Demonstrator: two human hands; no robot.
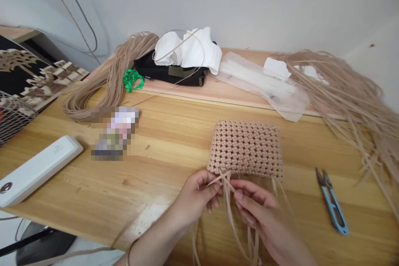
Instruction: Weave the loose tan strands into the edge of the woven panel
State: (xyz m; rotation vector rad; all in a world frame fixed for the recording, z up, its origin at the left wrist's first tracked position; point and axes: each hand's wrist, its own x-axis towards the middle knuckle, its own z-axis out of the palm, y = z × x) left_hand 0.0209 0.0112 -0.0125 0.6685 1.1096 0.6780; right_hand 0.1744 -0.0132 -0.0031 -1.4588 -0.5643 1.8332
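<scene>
Pale wooden tabletop [174, 133] filled most of the view, under a plain white wall. Across its right end sprawled a big sheaf of loose tan flat strips [352, 91], and a coiled hank of the same tan strips [109, 79] lay at the back left, so plenty of material was unused. Near the front edge lay the tan rectangular knotted-weave panel [246, 147], with many rows tight and even. Its near edge looked unfinished, with loose tan strand ends [229, 199] trailing toward the person. The left hand [195, 195] pinched one strand between thumb and fingertips at the panel's near-left corner. The right hand [262, 212], just beside it and a little blurred, had its fingers curled together around a few others. Small blue thread snips [332, 201] lay apart to the right.

As for containers, a wire basket [12, 116] sat at the left edge, its contents too cropped to tell. A clear plastic bag [264, 83] at the back held long pale pieces. A black fabric pouch [171, 72] had crumpled white tissue [190, 50] heaped on top.
</scene>
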